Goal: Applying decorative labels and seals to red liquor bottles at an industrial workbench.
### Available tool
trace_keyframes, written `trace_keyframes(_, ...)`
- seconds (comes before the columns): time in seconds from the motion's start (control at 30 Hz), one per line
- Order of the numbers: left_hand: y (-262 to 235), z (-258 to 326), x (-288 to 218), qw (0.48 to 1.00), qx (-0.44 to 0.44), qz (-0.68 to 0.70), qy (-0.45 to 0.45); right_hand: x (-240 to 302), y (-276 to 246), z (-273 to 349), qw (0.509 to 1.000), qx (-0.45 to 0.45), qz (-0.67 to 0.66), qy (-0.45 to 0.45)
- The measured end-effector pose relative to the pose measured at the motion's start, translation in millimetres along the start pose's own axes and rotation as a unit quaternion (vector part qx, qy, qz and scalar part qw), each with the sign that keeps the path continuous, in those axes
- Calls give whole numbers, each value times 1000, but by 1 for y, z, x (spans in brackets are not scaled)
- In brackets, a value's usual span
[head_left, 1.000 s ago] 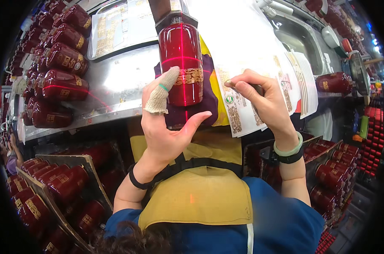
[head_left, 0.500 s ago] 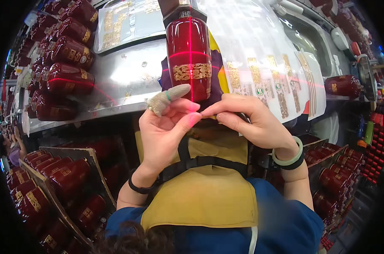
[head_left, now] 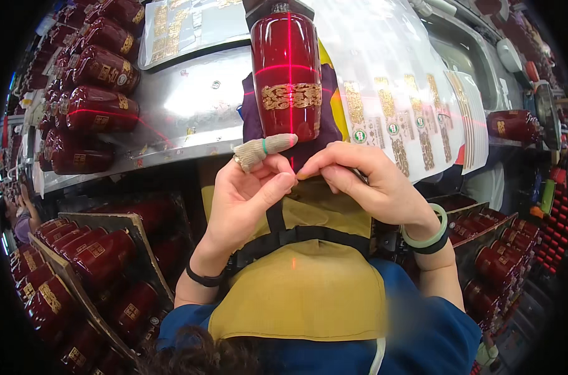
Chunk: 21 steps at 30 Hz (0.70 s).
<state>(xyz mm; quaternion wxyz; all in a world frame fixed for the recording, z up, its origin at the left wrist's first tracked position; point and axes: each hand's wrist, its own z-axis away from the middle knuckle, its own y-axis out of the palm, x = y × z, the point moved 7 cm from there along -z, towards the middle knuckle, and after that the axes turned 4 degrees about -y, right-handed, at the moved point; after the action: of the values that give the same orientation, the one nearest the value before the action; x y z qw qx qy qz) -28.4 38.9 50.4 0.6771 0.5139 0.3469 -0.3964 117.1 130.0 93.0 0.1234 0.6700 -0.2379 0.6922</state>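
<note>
A dark red glass bottle (head_left: 286, 56) with a gold patterned band lies before me, its neck pointing away and set against a dark holder. Red laser lines cross it. Just off its near end, my left hand (head_left: 249, 197) is closed in a pinch of thumb and finger, with a grey knitted finger cover (head_left: 263, 153) on its raised index finger. Tip to tip with it, my right hand (head_left: 368, 184) pinches too. Whatever lies between the fingertips is too small to make out. Purple cloth (head_left: 331, 106) lies under the bottle.
Sheets of gold decals (head_left: 390, 112) lie on the right, another decal sheet (head_left: 218, 31) at the far left. Red bottles (head_left: 102, 109) are stacked along the left side, one more (head_left: 512, 127) lies far right. Wooden crates (head_left: 134, 228) of bottles flank me below the table.
My pinched fingertips have come slightly nearer to my body, away from the bottle's near end. The whole scene has shifted a little in view. Both hands are still pinching.
</note>
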Motion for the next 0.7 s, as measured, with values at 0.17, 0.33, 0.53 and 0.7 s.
trace_keyframes(0.17,8,5,-5,998,-18,26,-50,6,4,-3,993,36,-76,78)
trace_keyframes(0.33,1,2,1,997,-26,31,-58,2,10,-4,999,-8,9,-48)
trace_keyframes(0.53,-3,-2,-3,994,-108,-12,26,3,0,-3,996,-58,40,46)
trace_keyframes(0.7,-2,-7,-12,983,-159,-59,64,-7,-9,-6,981,-147,110,61)
